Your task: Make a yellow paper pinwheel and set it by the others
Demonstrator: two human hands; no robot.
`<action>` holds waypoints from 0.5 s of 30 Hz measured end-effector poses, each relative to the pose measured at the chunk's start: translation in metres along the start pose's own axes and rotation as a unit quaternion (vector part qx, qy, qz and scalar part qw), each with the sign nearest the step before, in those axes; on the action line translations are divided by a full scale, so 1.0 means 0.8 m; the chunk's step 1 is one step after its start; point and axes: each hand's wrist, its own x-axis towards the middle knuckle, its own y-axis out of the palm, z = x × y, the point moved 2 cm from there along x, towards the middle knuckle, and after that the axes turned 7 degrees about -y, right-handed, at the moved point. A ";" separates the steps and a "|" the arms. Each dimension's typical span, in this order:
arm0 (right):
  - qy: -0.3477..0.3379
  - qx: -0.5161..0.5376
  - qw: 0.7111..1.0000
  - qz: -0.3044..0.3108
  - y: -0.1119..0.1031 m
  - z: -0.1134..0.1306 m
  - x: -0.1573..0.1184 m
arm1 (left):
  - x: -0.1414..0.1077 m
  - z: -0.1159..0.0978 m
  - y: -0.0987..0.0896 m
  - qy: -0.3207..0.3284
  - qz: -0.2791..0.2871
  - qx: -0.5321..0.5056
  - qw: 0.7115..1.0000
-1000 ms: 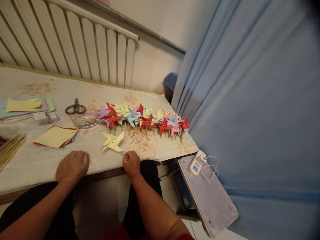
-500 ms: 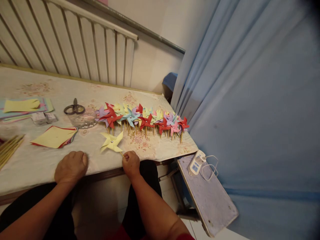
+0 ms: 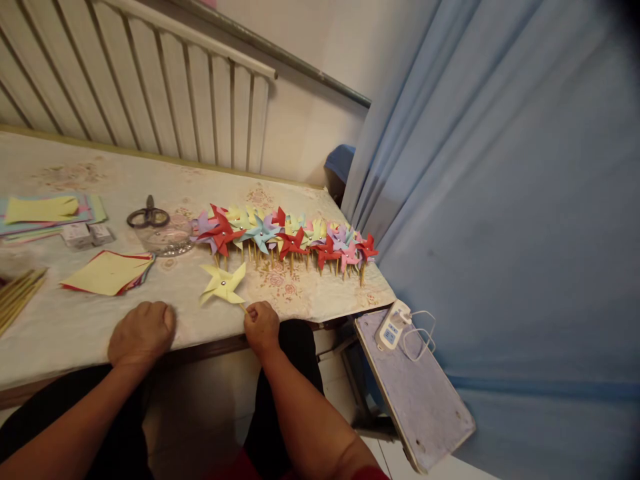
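Observation:
Between the fingertips of my right hand (image 3: 262, 325), at the table's front edge, is the stick of a yellow paper pinwheel (image 3: 232, 291). Its blades face up toward me, with a small silvery pin at the centre. My left hand (image 3: 143, 333) rests as a closed fist on the table edge, and nothing shows in it. Just beyond that fist lies a stack of coloured paper squares (image 3: 103, 273), yellow on top. Behind the held pinwheel, a long cluster of finished pinwheels (image 3: 293, 243) in red, blue, yellow, pink and purple lies with sticks toward me.
Black-handled scissors (image 3: 149, 216) lie against a clear dish (image 3: 173, 248) of small metal pins. Small boxes (image 3: 77, 235), more coloured paper (image 3: 43, 209) and a bundle of sticks (image 3: 21, 297) are at the left. A power strip (image 3: 394, 325) sits on a stool (image 3: 425, 400) beside a blue curtain (image 3: 525, 220).

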 end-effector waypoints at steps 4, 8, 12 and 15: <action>0.002 0.000 1.000 -0.002 -0.001 0.001 0.000 | 0.000 0.000 0.001 0.002 -0.011 0.000 1.000; 0.002 0.002 1.000 -0.002 -0.001 0.001 0.000 | 0.000 0.001 0.003 0.006 -0.016 0.001 1.000; 0.000 0.007 1.000 -0.004 -0.001 0.001 -0.002 | 0.001 0.001 0.003 0.009 -0.014 0.002 1.000; -0.005 0.012 1.000 -0.006 -0.001 0.000 -0.003 | 0.001 0.000 0.001 0.009 -0.009 0.004 1.000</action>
